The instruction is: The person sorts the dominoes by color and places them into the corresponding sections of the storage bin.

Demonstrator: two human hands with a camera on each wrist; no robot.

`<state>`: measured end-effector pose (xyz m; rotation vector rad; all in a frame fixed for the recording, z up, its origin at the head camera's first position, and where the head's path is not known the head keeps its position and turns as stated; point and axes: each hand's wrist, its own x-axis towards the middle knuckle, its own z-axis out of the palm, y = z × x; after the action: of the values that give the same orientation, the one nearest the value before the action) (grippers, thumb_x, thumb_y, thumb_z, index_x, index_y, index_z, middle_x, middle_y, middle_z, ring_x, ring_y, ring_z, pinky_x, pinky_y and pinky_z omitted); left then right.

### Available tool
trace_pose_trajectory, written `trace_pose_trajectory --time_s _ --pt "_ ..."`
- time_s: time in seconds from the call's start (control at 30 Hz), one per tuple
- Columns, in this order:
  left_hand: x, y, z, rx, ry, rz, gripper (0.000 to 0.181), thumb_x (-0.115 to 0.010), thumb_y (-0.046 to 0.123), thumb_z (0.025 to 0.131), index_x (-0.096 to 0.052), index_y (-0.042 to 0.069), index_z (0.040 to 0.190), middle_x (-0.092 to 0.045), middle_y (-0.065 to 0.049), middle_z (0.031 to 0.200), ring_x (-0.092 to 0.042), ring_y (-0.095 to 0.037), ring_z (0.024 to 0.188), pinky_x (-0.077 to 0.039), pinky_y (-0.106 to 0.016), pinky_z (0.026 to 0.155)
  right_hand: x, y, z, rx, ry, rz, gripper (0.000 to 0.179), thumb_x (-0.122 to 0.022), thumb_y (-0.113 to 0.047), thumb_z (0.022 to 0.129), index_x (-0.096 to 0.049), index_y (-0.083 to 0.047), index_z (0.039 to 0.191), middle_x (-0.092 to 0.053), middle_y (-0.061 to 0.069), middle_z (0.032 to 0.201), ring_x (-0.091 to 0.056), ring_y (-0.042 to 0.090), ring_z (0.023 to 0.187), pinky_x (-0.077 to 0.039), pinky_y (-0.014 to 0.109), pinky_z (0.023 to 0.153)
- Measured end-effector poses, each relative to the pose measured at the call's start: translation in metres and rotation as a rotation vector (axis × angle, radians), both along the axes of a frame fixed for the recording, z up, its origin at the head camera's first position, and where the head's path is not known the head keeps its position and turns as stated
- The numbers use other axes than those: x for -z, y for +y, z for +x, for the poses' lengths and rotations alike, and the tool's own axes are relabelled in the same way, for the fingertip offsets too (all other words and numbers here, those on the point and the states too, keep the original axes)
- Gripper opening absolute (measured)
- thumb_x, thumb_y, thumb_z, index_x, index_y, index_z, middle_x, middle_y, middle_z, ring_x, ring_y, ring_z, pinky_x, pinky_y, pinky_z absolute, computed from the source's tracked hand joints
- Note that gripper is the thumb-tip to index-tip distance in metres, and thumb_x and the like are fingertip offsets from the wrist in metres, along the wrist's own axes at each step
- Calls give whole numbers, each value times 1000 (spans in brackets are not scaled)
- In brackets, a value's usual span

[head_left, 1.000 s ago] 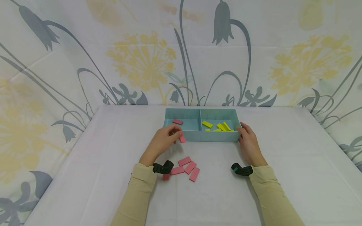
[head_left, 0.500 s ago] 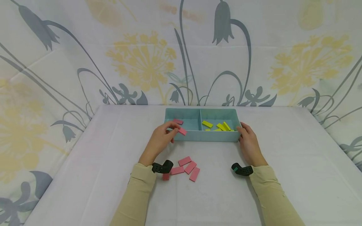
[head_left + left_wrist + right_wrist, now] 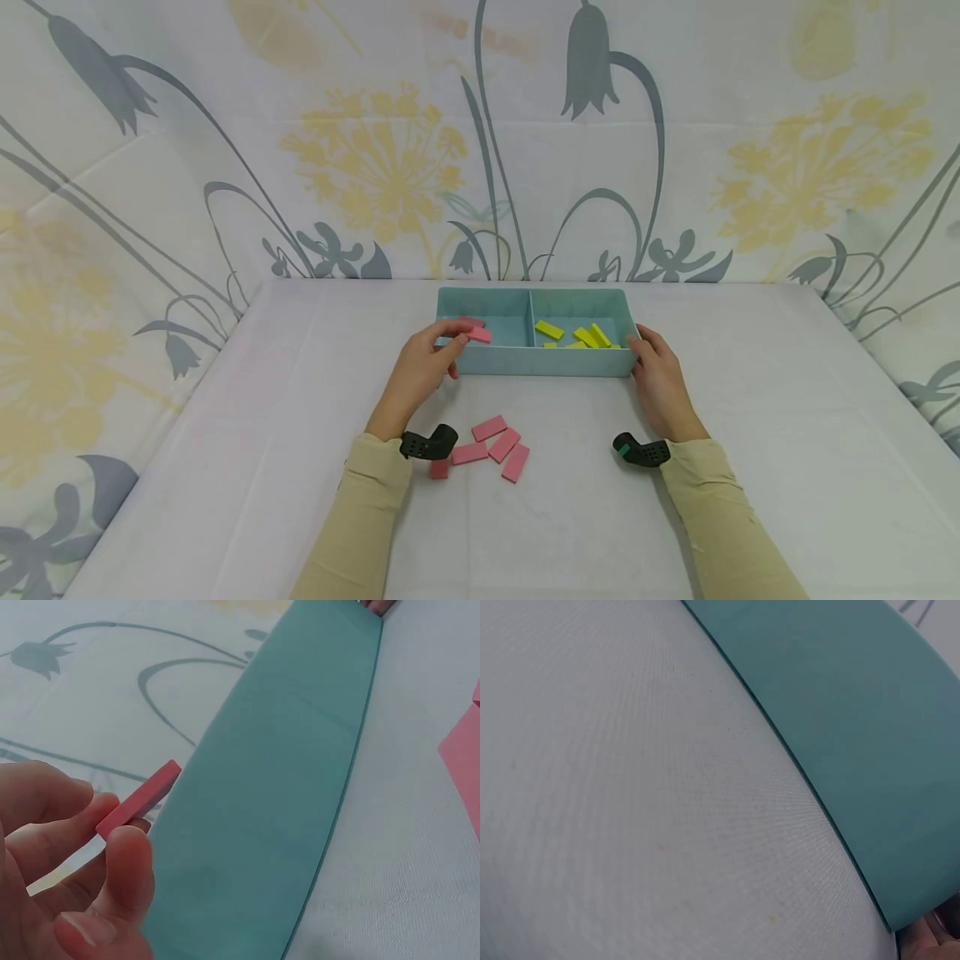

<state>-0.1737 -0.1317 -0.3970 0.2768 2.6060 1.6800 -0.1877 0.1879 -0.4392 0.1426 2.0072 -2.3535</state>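
Note:
In the head view my left hand pinches a small pink rectangular block between thumb and fingers, over the front rim of the box's left compartment. The left wrist view shows this block edge-on, just past the wall's upper edge. My right hand grips the right end of the blue-green two-compartment box, thumb at the front corner. Another pink block lies in the left compartment, partly covered by my left hand. Several yellow blocks lie in the right compartment.
Several pink blocks are scattered on the white tablecloth in front of the box, one partly behind the left wrist's black camera band. A flower-patterned cloth rises behind the table.
My left hand has lifted the pink block from in front of the box's wall up over the rim, turning it closer to level. The right hand and box stay put.

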Motion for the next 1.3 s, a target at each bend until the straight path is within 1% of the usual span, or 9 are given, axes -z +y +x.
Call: trace_pose_trajectory --time_s 0.13,0.3,0.43,0.53,0.77,0.9,1.1,1.2,1.3 --pt "0 -1 0 -5 -17 5 29 -50 36 90 -57 27 117 -53 9 109 -57 -33 64 -37 -27 45 0 0 0 1 -4 -5 60 -43 -31 94 -17 -6 142 -10 7 147 -17 15 131 -17 30 106" --pt "2 -1 -1 -5 -36 6 31 -51 35 90 -55 26 120 -53 7 110 -57 -33 64 -37 -27 44 0 0 0 0 -5 -3 60 -43 -31 94 -17 -6 142 -10 7 147 -17 15 131 -17 30 106" --pt "5 -2 -1 -2 -70 49 35 -52 35 90 -52 25 123 -51 7 115 -59 -31 69 -38 -31 45 1 0 1 -7 0 6 61 -43 -31 94 -16 -5 142 -10 8 147 -18 16 131 -18 30 105" --pt "4 -4 0 25 -106 94 39 -52 36 90 -49 26 127 -49 6 122 -61 -28 77 -41 -35 49 1 -1 1 -9 -2 9 60 -43 -31 94 -16 -5 142 -11 8 147 -18 16 131 -19 30 105" --pt "-21 0 14 49 -159 135 43 -49 26 92 -41 18 133 -43 -2 132 -61 -28 89 -45 -41 62 0 0 -1 -10 -7 5 61 -44 -32 94 -17 -6 142 -9 7 147 -15 16 132 -16 31 106" --pt "-24 1 14 47 -165 143 42 -49 24 92 -39 19 133 -43 -3 132 -61 -27 92 -47 -44 70 0 1 -2 -10 -10 5 60 -43 -31 94 -16 -6 142 -8 7 147 -14 15 132 -16 31 106" --pt "-25 3 14 60 -148 151 41 -49 25 92 -41 18 132 -47 -1 124 -61 -28 92 -48 -42 70 1 1 -1 -11 -13 9 60 -43 -32 94 -16 -7 142 -8 6 147 -14 15 132 -16 31 106" --pt "-22 2 13 66 -137 161 41 -50 27 92 -42 19 131 -48 -1 124 -61 -28 91 -48 -41 69 1 1 -1 -13 -15 14 61 -43 -33 94 -16 -7 142 -9 6 147 -14 15 132 -16 31 106" --pt "-14 0 8 75 -123 169 37 -50 28 91 -45 22 128 -49 0 122 -62 -26 89 -49 -40 67 1 1 0 -14 -19 18 62 -44 -34 93 -16 -7 142 -7 6 148 -13 15 132 -15 32 106"
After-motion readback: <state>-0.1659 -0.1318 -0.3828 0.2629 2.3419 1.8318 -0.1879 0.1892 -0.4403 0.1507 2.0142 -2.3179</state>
